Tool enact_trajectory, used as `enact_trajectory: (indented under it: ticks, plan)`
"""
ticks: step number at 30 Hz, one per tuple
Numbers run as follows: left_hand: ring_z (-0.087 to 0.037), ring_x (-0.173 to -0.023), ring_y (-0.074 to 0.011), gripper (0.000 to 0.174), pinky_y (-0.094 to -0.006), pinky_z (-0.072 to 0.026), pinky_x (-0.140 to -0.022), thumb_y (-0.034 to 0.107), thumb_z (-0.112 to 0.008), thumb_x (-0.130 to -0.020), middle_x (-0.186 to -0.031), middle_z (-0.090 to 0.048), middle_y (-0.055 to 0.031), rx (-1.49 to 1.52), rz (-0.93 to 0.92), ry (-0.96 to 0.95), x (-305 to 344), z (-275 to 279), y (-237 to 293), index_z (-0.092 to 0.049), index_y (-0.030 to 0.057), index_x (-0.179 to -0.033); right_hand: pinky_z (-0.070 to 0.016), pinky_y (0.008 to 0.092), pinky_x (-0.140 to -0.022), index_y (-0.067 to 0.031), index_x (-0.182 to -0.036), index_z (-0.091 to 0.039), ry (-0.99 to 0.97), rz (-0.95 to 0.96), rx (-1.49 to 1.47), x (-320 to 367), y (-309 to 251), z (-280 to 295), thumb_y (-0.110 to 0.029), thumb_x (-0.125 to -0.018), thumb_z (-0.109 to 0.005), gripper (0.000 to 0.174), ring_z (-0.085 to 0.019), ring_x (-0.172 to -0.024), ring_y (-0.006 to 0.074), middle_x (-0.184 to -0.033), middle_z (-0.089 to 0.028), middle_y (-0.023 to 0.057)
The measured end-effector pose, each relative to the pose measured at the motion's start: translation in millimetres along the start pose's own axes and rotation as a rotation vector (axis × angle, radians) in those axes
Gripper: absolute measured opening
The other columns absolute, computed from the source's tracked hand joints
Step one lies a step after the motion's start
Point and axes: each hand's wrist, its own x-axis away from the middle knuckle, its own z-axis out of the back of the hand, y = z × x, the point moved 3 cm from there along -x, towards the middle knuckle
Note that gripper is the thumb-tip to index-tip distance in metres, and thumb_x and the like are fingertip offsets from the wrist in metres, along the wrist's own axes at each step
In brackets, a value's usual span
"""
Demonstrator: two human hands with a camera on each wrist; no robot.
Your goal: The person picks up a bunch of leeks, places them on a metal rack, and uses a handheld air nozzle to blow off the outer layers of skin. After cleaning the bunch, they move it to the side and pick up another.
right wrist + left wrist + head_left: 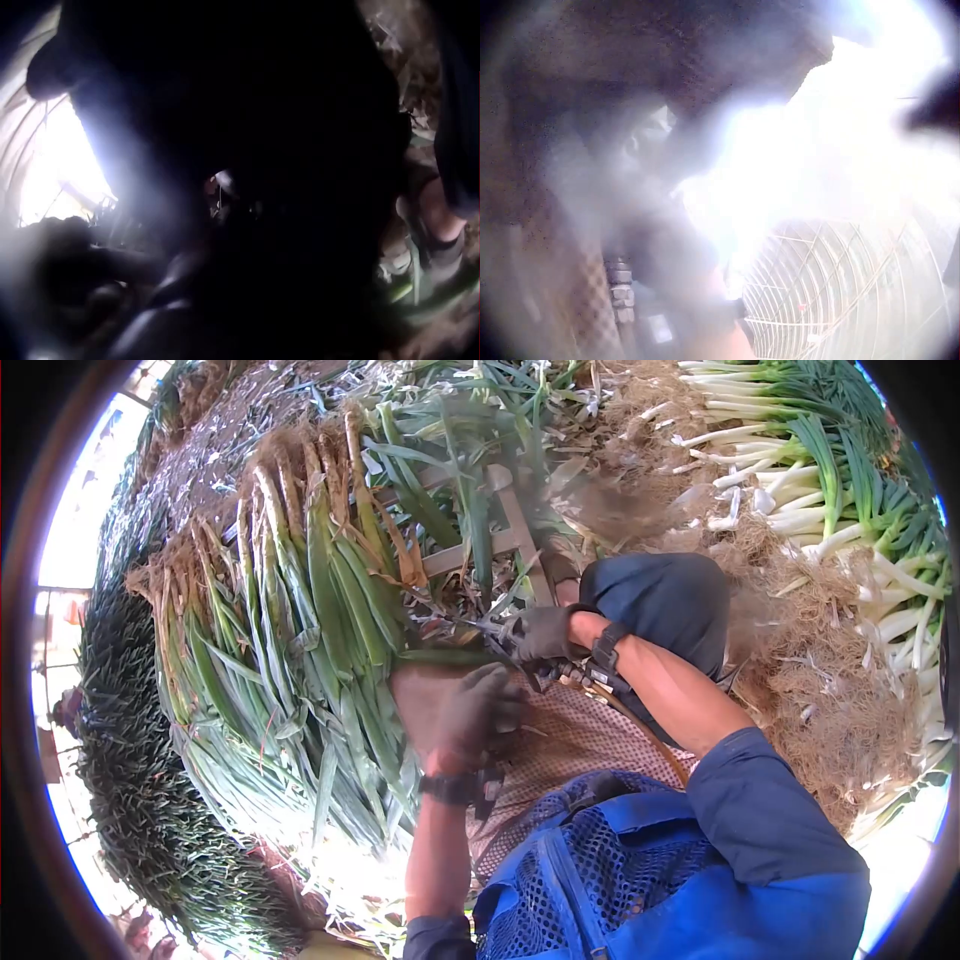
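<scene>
In the head view my gloved right hand (pixel 545 635) grips a dark air gun, its fittings (pixel 590 680) leading into a brown hose (pixel 645 732). My left hand (pixel 475 710), also gloved, is lower and to the left, over the checked cloth (pixel 560 735) on the lap. A green onion stalk (pixel 450 657) lies just above its thumb; I cannot tell whether the fingers hold anything. Left of that hand is a big heap of long green onions (pixel 300 600), roots up and leaves down. Glare and dark glove fill both wrist views.
A metal frame (pixel 515 520) stands ahead among loose leaves. Peeled white-stemmed onions (pixel 800 510) lie in a row at the right, beside a mat of cut-off roots and husks (pixel 810 690). More dark green leaves (pixel 150 760) are stacked at the far left.
</scene>
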Motion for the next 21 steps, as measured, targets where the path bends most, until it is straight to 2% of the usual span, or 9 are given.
enact_trajectory:
  ticks: [2, 4, 8, 9, 12, 13, 17, 19, 21]
  plan:
    - [-0.069, -0.066, -0.0169, 0.034, -0.0296, -0.0551, -0.052, 0.018, -0.067, -0.103, -0.092, -0.071, -0.0072, 0.022, 0.066, 0.003, -18.3, -7.1, -1.7, -0.061, 0.0035, -0.133, -0.0573, 0.0433, -0.081, 0.0006, -0.102, -0.078, 0.055, 0.053, 0.113, -12.2, 1.8, -5.4, -0.04, -0.085, -0.072, 0.045, -0.074, -0.085, 0.0336, -0.093, -0.076, 0.0229]
    - [-0.067, -0.069, -0.0152, 0.036, -0.028, -0.0549, -0.06, 0.026, -0.068, -0.101, -0.092, -0.068, -0.0046, -0.07, -0.122, 0.007, -29.6, -16.2, 3.2, -0.062, 0.0038, -0.13, -0.0562, 0.0465, -0.079, -0.0041, -0.108, -0.073, 0.109, 0.135, 0.093, -17.3, 0.4, -4.1, -0.026, -0.087, -0.067, 0.031, -0.074, -0.09, 0.0379, -0.098, -0.075, 0.0218]
    - [-0.067, -0.075, -0.0141, 0.037, -0.0272, -0.0555, -0.068, 0.029, -0.07, -0.099, -0.094, -0.066, -0.0034, 0.276, -0.436, -0.099, -30.8, -27.5, 39.7, -0.063, 0.0043, -0.126, -0.056, 0.0499, -0.074, -0.0032, -0.117, -0.067, 0.502, 0.146, 0.159, 52.6, -45.4, 26.2, -0.031, -0.089, -0.069, 0.039, -0.073, -0.084, 0.0378, -0.089, -0.073, 0.0197]
    - [-0.063, -0.082, -0.0131, 0.023, -0.0283, -0.0546, -0.081, 0.019, -0.065, -0.101, -0.098, -0.067, -0.0018, 0.299, -0.383, -0.123, -26.8, -23.3, 47.3, -0.064, 0.0057, -0.12, -0.056, 0.0508, -0.073, -0.0027, -0.12, -0.066, 0.561, 0.153, 0.214, 58.9, -51.4, 29.8, -0.031, -0.089, -0.068, 0.042, -0.073, -0.082, 0.0387, -0.085, -0.073, 0.0198]
    - [-0.066, -0.086, -0.015, 0.024, -0.0311, -0.0558, -0.082, 0.018, -0.064, -0.101, -0.1, -0.068, -0.0021, 0.518, -0.484, -0.415, -13.4, -27.5, 77.7, -0.064, 0.0029, -0.119, -0.0557, 0.0507, -0.078, -0.0048, -0.125, -0.062, 0.681, 0.213, 0.402, 61.7, -61.1, 33.9, -0.036, -0.091, -0.068, 0.047, -0.073, -0.089, 0.0356, -0.089, -0.072, 0.0146]
    - [-0.069, -0.086, -0.0175, 0.021, -0.0344, -0.0576, -0.08, 0.019, -0.065, -0.1, -0.098, -0.07, -0.0047, 0.371, -0.46, -0.145, -23.3, -22.4, 79.1, -0.066, 0.0017, -0.112, -0.0546, 0.0494, -0.087, -0.004, -0.125, -0.061, 0.742, 0.299, 0.314, 63.7, -68.8, 40.9, -0.041, -0.09, -0.071, 0.052, -0.07, -0.099, 0.0373, -0.101, -0.07, 0.0158]
    - [-0.071, -0.079, -0.0195, 0.027, -0.034, -0.0591, -0.073, 0.021, -0.067, -0.097, -0.093, -0.072, -0.0087, 0.102, -0.621, -0.014, -36.3, 2.5, 90.6, -0.07, -0.0031, -0.108, -0.052, 0.0474, -0.1, -0.0024, -0.146, -0.048, 0.634, 0.378, -0.191, 40.8, -67.4, 37.7, -0.043, -0.087, -0.078, 0.077, -0.066, -0.117, 0.0407, -0.126, -0.065, 0.0229]
    - [-0.07, -0.076, -0.0189, 0.03, -0.0328, -0.0586, -0.069, 0.022, -0.067, -0.097, -0.093, -0.072, -0.0087, 0.088, -0.573, -0.056, -47.4, 16.4, 100.9, -0.07, -0.0032, -0.112, -0.0505, 0.0459, -0.105, -0.0025, -0.156, -0.037, 0.467, 0.404, -0.612, 29.4, -72.0, 35.1, -0.043, -0.087, -0.08, 0.091, -0.063, -0.123, 0.0426, -0.137, -0.061, 0.0261]
    - [-0.069, -0.073, -0.0181, 0.031, -0.0315, -0.0576, -0.066, 0.024, -0.067, -0.098, -0.093, -0.072, -0.008, 0.0, -0.516, -0.004, -51.7, 28.8, 115.2, -0.07, -0.0025, -0.115, -0.05, 0.0443, -0.107, -0.0053, -0.162, -0.028, 0.465, 0.399, -0.655, -11.8, -59.2, 20.9, -0.04, -0.088, -0.079, 0.096, -0.062, -0.126, 0.0428, -0.141, -0.059, 0.0273]
